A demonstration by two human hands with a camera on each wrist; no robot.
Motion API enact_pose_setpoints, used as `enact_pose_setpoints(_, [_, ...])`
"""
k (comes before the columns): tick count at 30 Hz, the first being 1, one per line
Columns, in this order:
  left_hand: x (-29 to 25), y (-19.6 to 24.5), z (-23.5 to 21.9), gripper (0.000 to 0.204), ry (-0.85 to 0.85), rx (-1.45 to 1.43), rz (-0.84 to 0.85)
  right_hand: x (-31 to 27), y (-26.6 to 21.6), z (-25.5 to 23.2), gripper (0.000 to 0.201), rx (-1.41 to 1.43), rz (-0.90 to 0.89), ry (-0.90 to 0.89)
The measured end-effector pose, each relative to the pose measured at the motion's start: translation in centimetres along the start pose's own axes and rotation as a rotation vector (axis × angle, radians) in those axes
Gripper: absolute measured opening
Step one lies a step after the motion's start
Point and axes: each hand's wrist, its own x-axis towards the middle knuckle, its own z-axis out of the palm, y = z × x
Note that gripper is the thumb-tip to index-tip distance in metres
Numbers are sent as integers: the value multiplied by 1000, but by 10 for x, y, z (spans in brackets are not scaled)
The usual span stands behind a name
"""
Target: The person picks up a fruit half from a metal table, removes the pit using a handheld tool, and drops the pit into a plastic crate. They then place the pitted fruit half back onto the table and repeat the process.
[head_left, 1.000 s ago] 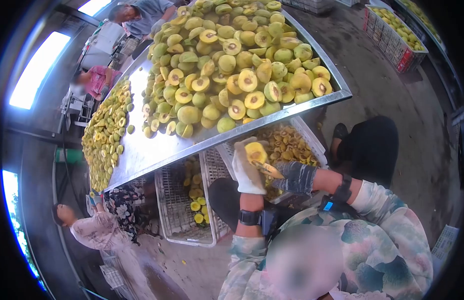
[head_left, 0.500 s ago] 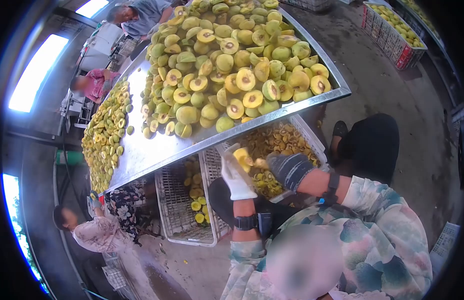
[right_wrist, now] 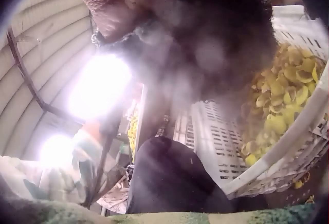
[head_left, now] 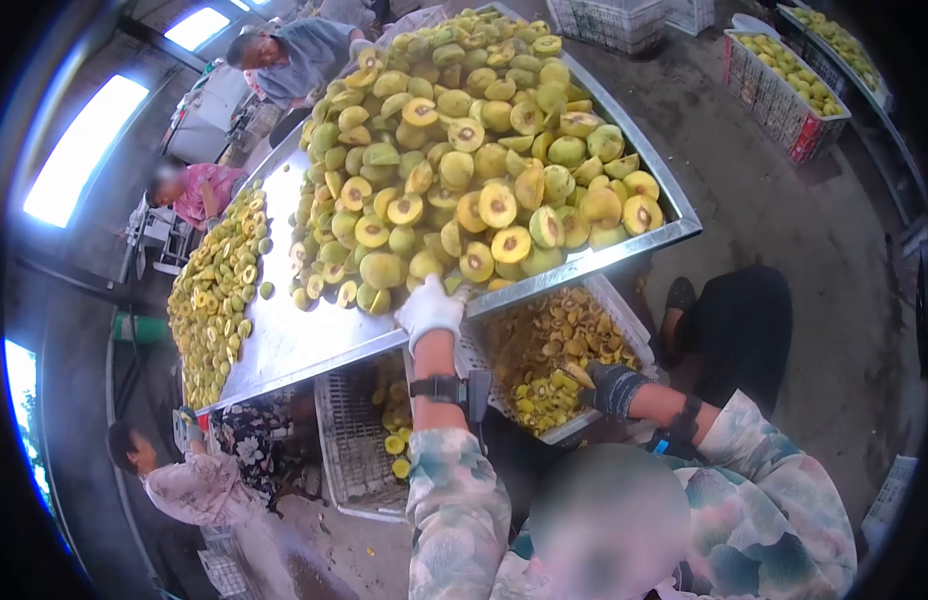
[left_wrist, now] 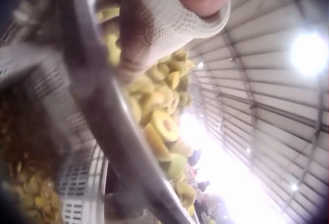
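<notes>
My left hand (head_left: 431,308), in a white glove, reaches over the near edge of the metal tray (head_left: 334,357) and touches the heap of yellow-green halved stone fruit (head_left: 454,170), which look like peaches. In the left wrist view, its fingers (left_wrist: 109,2) spread over the fruit beside the rim. Over the right side of a crate, my right hand (head_left: 616,388), in a dark grey striped glove, grips a slim tan tool (head_left: 580,375); its working end is hard to make out. The right wrist view shows the glove dark and blurred, hiding the tool.
Below the tray stands a white crate (head_left: 632,325) with yellow fruit pieces. Another crate (head_left: 334,440) beside it holds cut halves. A second fruit pile (head_left: 219,285) lies at the tray's left. Several people work around the tray; a full fruit crate (head_left: 784,95) stands far right.
The left hand earlier held a fruit half against the tool; it has let that go and moved up to the tray's heap. The right hand has drawn away rightward and lower, keeping the tool.
</notes>
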Motion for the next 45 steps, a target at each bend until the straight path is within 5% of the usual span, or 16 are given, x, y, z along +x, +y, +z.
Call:
enact_pose_setpoints(4, [27,5,11,55,-41,-98,123,0,17,-1,38,51,63,3])
enact_pose_setpoints(7, [27,-16,24,51,123,-362,186,4,20,1,44,67,-52,70])
enact_pose_setpoints(10, [-3,-24,20,41,196,-1537,179,-3,-6,-17,42,210,-105,149])
enact_pose_setpoints(13, [-69,-9,-1,35,-88,-2126,196,-14,-40,-31,40,270,-209,257])
enact_pose_setpoints(15, [-84,-10,11,37,-276,-2183,294,-16,-54,-35,39,205,-348,340])
enact_pose_setpoints(17, [-96,-3,22,37,-348,-2221,302,-21,-61,-33,39,205,-283,308])
enact_pose_setpoints(19, [-104,4,31,42,257,-1379,463,-24,-70,-31,39,196,-217,282])
enact_pose_setpoints(21, [-112,8,30,36,144,-1598,297,-27,-76,-29,42,182,-223,268])
enact_pose_setpoints(22, [-115,11,29,53,24,-1807,132,-29,-79,-30,46,168,-231,267])
enact_pose_setpoints(25, [-119,18,41,33,155,-1638,203,-32,-88,-30,43,213,-244,242])
enact_pose_setpoints(27, [-123,19,45,43,238,-1525,254,-32,-90,-27,42,237,-219,216])
enact_pose_setpoints(30, [-134,22,41,29,180,-1676,271,-34,-91,-23,41,258,-169,220])
enact_pose_setpoints(32, [-137,26,39,27,92,-2077,151,-33,-86,-18,39,292,-193,220])
enact_pose_setpoints(39, [-148,39,33,20,170,-1890,98,-33,-83,-6,39,244,-148,186])
enact_pose_setpoints(42, [-155,40,45,24,237,-1804,60,-29,-78,13,34,317,-328,376])
enact_pose_setpoints(45, [-145,38,70,26,381,-1720,146,-29,-83,-8,35,470,-399,154])
